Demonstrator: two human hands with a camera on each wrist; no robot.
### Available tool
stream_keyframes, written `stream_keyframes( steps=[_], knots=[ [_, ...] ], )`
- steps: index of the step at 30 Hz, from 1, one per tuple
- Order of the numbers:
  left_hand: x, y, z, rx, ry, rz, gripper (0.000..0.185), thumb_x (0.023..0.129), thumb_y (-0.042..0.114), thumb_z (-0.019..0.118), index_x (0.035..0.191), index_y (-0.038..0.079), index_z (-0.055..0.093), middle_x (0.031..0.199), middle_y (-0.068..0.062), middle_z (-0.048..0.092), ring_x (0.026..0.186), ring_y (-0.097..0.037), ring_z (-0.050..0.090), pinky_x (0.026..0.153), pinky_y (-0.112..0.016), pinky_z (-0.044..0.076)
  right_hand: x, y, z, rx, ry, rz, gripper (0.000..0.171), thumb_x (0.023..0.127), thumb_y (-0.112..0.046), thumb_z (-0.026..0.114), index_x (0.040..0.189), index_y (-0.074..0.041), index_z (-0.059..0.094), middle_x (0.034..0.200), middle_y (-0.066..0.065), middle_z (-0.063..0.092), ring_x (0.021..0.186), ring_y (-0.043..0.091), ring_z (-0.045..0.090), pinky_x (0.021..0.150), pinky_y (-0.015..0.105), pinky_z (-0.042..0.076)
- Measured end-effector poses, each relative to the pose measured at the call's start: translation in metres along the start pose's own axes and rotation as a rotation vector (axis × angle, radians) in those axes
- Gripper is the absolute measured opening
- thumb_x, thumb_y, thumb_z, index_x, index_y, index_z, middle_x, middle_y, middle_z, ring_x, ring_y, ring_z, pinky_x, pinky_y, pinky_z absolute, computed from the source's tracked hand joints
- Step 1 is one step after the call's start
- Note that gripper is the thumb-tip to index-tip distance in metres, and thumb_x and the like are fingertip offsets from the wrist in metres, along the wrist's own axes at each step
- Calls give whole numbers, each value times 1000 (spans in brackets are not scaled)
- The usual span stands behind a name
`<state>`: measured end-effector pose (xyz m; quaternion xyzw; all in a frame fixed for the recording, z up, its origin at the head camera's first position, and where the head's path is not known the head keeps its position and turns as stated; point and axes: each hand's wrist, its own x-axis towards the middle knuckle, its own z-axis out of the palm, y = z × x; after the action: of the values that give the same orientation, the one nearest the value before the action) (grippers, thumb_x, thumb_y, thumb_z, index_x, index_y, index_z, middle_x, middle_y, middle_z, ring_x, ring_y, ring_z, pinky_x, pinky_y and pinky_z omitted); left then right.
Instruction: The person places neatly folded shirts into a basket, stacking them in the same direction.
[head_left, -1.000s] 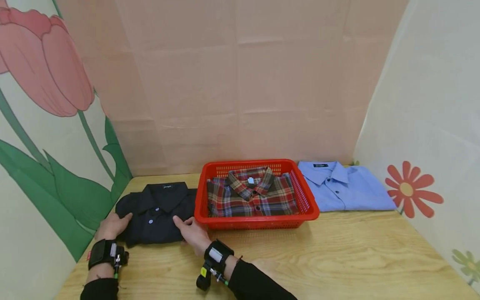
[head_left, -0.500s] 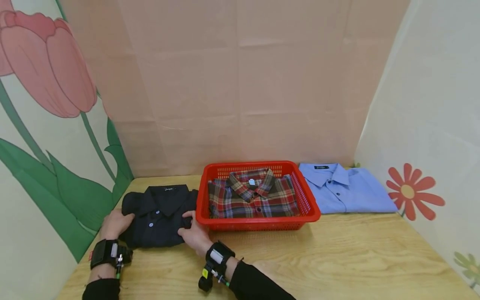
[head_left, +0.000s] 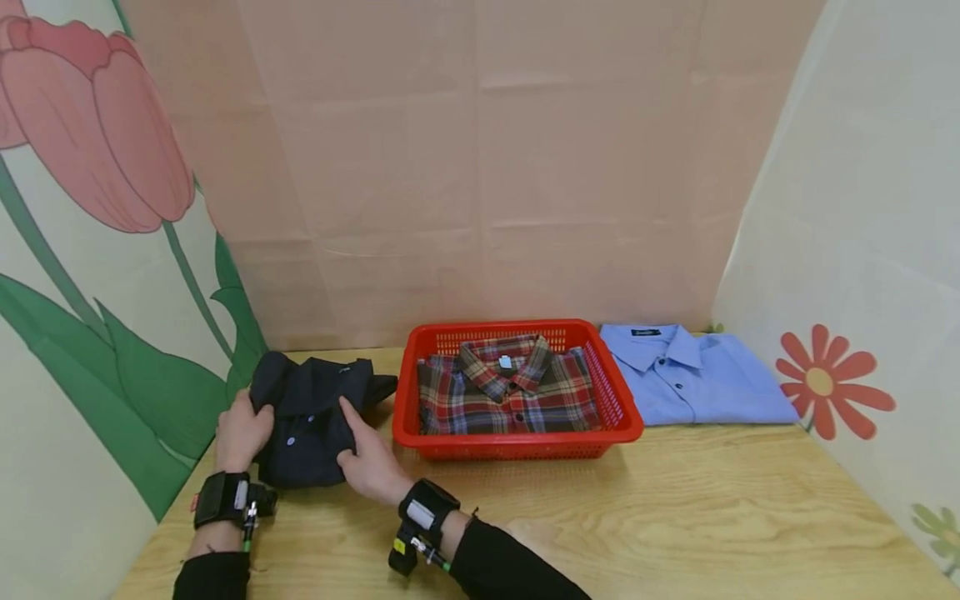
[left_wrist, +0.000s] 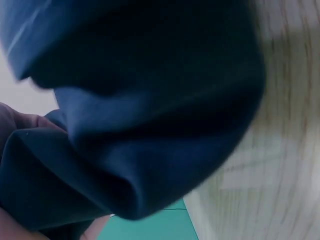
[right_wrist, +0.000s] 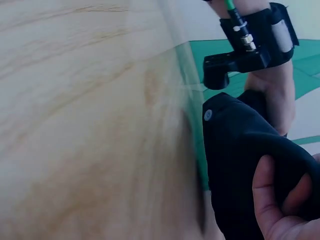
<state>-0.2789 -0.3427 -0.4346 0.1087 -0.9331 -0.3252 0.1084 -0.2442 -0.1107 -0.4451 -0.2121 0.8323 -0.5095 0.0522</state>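
A folded black shirt [head_left: 307, 433] with a collar and pale buttons is held between both hands at the table's left, raised off the wood in the wrist views. My left hand [head_left: 243, 432] grips its left side; in the left wrist view the dark cloth [left_wrist: 150, 125] bulges over most of the hand. At the shirt's right side my right hand [head_left: 372, 458] pinches the fabric, thumb and a finger [right_wrist: 267, 190] on its face. Just right of it stands a red plastic basket [head_left: 517, 448], with a folded plaid shirt [head_left: 510, 392] lying inside, collar up.
A folded light blue shirt [head_left: 690, 375] lies right of the basket, close against it. The wooden table [head_left: 637, 517] runs to a beige back sheet [head_left: 480, 167] and flower-printed side sheets [head_left: 862, 208].
Both hands have closed on the black shirt and lifted it. Its sides have drawn inward, and its right part now sags in folds. The basket and other shirts stay put.
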Motion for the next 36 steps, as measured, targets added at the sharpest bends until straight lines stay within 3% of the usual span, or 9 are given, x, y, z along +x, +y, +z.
stream_keyframes(
  steps=[4,12,16,24,26,29,31,33,36],
  knots=[
    [-1,3,-1,-35,88,-20,43,98,20,41,125,-13,43,117,-43,53,103,-60,53,76,-61,44,3,-9,-4,11,2,-47,81,91,-1,55,157,-33,20,156,-9,35,133,4,42,114,37,36],
    [-7,18,-7,-120,220,-43,41,99,23,40,124,-9,44,114,-38,55,100,-58,54,75,-62,43,4,-26,-17,103,43,-85,80,91,1,53,157,-31,20,157,-5,34,135,5,40,116,37,32],
    [-7,25,-9,-146,260,-31,40,99,24,40,124,-7,46,113,-35,56,99,-56,54,75,-62,42,3,-34,-27,133,56,-100,79,92,0,53,158,-29,19,153,-1,42,102,4,59,114,33,35],
    [-12,44,-5,-183,340,19,30,97,21,45,111,-5,49,101,-31,58,91,-53,55,69,-56,41,0,-42,-55,84,81,-125,78,91,-1,51,158,-25,19,94,6,59,65,13,50,66,20,44],
    [-14,50,-4,-191,337,32,30,97,21,45,113,-4,48,100,-30,58,90,-50,56,69,-54,41,-1,-42,-62,124,70,-108,78,92,0,50,158,-28,19,95,9,59,56,15,44,54,22,39],
    [-16,58,-3,-201,328,54,31,97,22,45,116,-2,48,101,-28,58,89,-47,57,67,-50,41,-2,-41,-71,177,77,-93,78,92,1,50,157,-30,21,124,8,59,53,14,41,49,23,36],
    [-17,63,-1,-212,328,75,32,97,21,45,119,-2,48,101,-28,59,88,-45,57,66,-47,41,-3,-41,-76,196,80,-89,78,92,2,50,156,-32,22,116,6,61,51,14,39,48,24,34],
    [-18,66,1,-216,342,93,31,97,21,46,118,-2,48,100,-28,59,84,-43,57,63,-43,40,-4,-39,-82,199,77,-88,78,92,1,49,156,-34,22,90,2,61,46,14,35,46,24,33],
    [-20,70,4,-223,368,116,29,96,19,47,117,-1,49,96,-26,60,80,-41,57,61,-39,39,-6,-36,-88,218,58,-80,78,92,0,48,155,-39,22,57,1,34,39,15,28,42,25,29]
  ],
)
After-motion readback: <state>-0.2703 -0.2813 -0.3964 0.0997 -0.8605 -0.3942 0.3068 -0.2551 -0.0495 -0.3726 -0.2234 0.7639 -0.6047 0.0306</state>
